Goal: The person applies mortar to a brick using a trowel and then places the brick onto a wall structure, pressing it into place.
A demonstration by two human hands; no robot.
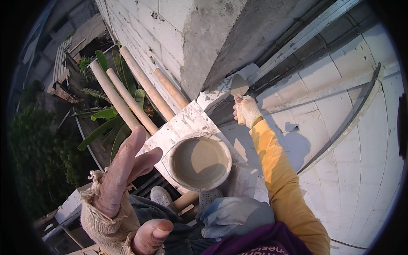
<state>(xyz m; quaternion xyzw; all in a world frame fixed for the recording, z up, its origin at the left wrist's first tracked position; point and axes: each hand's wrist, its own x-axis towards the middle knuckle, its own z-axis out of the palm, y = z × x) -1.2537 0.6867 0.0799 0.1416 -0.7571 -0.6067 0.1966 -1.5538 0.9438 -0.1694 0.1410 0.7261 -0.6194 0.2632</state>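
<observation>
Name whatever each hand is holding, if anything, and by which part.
The right hand holds a trowel by its handle, the blade pointing away from the person. The left hand is open and holds nothing.

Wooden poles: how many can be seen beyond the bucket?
4: the leftmost pole, a thinner pole beside it, then a long pole, and a short pole at the right. Others may be hidden.
</observation>
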